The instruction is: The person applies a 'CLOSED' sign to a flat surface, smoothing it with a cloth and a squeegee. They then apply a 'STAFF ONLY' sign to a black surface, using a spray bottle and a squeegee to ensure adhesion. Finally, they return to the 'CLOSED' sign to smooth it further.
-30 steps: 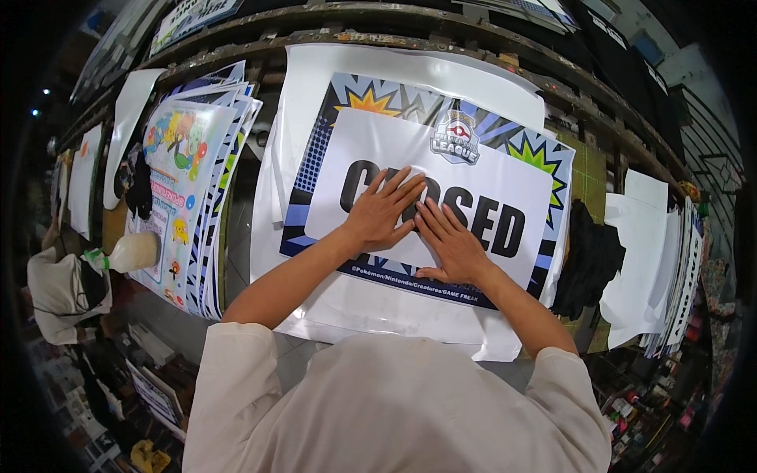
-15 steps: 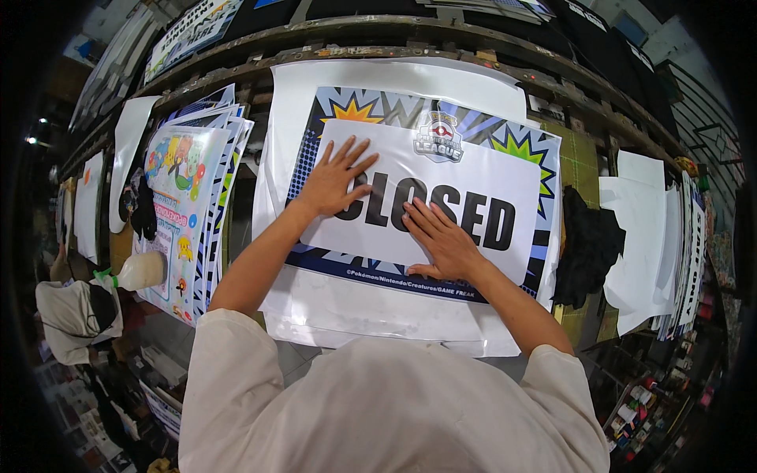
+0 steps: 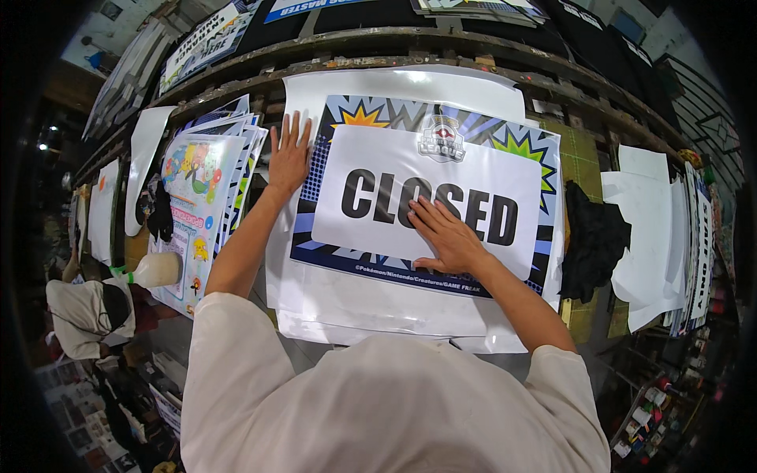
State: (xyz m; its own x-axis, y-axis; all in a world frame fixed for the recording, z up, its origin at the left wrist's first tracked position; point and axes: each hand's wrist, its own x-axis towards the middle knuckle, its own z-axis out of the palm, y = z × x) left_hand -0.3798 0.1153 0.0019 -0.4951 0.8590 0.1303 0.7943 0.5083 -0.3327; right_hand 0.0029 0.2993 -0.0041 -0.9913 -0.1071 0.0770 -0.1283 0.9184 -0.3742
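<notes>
A printed sign (image 3: 371,232) with a white middle, bold black lettering and a blue border with starbursts lies flat before me. Larger white sheets (image 3: 339,303) stick out from beneath it on all sides. My right hand (image 3: 447,236) rests palm down on the sign's middle, fingers stretched out, covering part of the lettering. My left hand (image 3: 289,156) is spread just beyond the sign's left edge, over the border of the white sheet. Neither hand holds anything.
Colourful prints (image 3: 197,205) are stacked at the left beside a bottle (image 3: 158,270) of pale liquid. At the right lie a black cloth (image 3: 593,240), white sheets (image 3: 643,244) and a green cutting mat (image 3: 579,162). A dark wooden rail (image 3: 378,67) runs along the back.
My left hand has slid left, off the sign's lettering to beyond its left edge. My right hand stays at nearly the same spot on the sign. The whole view has shifted slightly.
</notes>
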